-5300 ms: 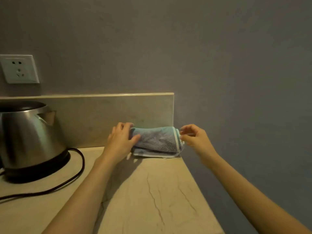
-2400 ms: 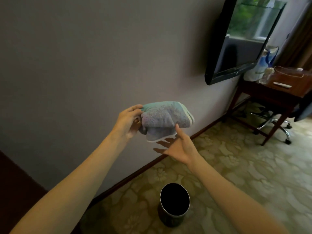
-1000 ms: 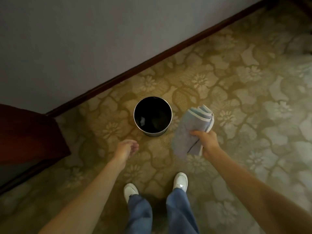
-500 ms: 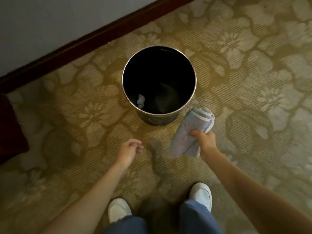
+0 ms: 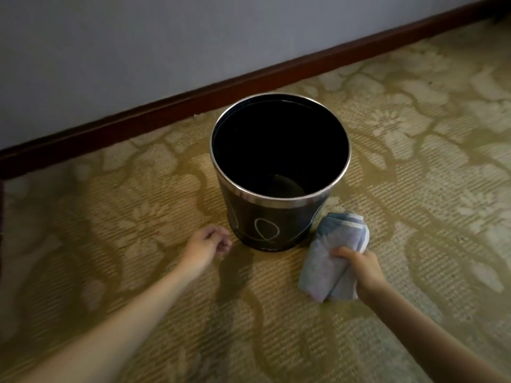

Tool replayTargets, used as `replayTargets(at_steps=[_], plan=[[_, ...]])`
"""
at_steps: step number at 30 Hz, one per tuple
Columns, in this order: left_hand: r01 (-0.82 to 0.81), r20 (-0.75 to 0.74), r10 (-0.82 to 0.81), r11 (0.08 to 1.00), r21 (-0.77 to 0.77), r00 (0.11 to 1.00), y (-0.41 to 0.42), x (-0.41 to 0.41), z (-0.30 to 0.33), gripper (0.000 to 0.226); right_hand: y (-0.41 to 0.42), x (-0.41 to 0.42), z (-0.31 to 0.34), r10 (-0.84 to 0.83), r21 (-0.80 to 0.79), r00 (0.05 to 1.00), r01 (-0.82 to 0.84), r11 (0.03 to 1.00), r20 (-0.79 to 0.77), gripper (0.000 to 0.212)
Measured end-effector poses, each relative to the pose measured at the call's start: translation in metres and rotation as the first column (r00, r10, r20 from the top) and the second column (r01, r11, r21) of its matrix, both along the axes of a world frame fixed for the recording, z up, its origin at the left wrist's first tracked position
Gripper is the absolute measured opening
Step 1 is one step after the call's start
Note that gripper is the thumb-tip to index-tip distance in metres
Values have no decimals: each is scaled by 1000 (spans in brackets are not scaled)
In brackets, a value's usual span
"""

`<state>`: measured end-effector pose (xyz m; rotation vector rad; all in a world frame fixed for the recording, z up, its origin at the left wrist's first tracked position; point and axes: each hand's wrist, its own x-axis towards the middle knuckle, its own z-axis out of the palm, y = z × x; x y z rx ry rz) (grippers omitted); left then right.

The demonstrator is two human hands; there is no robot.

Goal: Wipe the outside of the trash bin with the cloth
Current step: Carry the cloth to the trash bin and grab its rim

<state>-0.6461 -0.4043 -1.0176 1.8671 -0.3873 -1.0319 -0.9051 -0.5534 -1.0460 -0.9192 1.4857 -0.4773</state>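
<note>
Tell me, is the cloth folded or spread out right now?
Folded. The cloth is a bunched, layered bundle gripped in the right hand, its striped edges stacked at the top, beside the trash bin.

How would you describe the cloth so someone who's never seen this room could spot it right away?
Start at the dark wooden baseboard along the grey wall, then drop to the black trash bin with a silver rim standing on the patterned carpet. Just right of the bin's base, the right hand grips the cloth. It is a folded pale blue towel with a white edge stripe, the only fabric held.
</note>
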Motion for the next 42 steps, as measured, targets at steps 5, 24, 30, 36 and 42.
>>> replayTargets(at_steps=[5, 24, 30, 36, 42], plan=[[27, 146, 2, 980, -196, 989, 8, 0, 32, 27, 5, -14, 29, -10, -83, 993, 20, 996, 116, 25], [655, 898, -437, 693, 301, 49, -69, -54, 130, 37, 2, -23, 83, 63, -246, 945, 19, 969, 322, 35], [643, 886, -461, 692, 329, 42, -76, -52, 129, 29, -11, -25, 86, 111, -263, 937, -21, 965, 330, 34], [483, 846, -427, 841, 243, 319, -105, -25, 160, 16, -34, -18, 92, 178, -335, 925, -60, 940, 334, 39], [259, 818, -278, 952, 164, 503, -148, 27, 196, 17, -60, 1, 108, 237, -412, 932, -109, 905, 273, 52]])
